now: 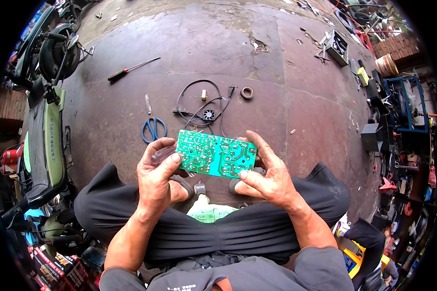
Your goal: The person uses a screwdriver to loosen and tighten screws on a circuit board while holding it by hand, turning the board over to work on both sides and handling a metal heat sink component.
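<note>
Green circuit board [213,154] held near centre, solder side up: left hand [155,177] grasps left end plus clear handle [162,155], right hand [272,180] pinches right end. Looks soldered already; fan [209,115], power cord [231,90] lie farther out on floor [315,131]; hookup remaining, can't tell.

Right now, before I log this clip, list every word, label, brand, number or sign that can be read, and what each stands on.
I don't copy out print; this is where it stands:
Long olive-green panel, far left: a column of small characters.
Dark grey cloth shirt: small pale print near the lower edge.
Red-and-black box, lower left: pale lettering, too distorted to read.
Green rectangular circuit board: no lettering I can make out.
</note>
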The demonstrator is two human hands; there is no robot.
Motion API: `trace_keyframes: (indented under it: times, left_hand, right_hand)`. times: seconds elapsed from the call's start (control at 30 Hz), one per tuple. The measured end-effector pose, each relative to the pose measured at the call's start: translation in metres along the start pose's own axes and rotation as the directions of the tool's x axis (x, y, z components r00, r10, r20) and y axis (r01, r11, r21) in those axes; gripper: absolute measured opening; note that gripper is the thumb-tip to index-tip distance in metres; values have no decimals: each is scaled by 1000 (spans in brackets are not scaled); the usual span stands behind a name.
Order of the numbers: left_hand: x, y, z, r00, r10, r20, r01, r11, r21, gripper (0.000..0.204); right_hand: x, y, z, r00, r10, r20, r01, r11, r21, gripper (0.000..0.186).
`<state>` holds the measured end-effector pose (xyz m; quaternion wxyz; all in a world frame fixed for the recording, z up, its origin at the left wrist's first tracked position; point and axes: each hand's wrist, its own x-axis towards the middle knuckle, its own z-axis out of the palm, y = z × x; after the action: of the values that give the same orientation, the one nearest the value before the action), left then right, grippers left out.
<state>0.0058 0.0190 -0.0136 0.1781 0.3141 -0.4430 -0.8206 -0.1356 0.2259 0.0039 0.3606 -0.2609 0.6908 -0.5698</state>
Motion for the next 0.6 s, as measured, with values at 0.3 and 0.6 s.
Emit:
trace_keyframes:
  times: [0.3,0.6]
  left_hand:
    - [0,-1,0,1000,2,7,-2,1000,3,31]
    - [-1,-1,0,1000,4,10,-4,1000,17,32]
  right_hand:
    - [0,-4,0,999,50,14,-51,997,56,80]
    - [0,-3,-1,998,56,25,-58,995,83,80]
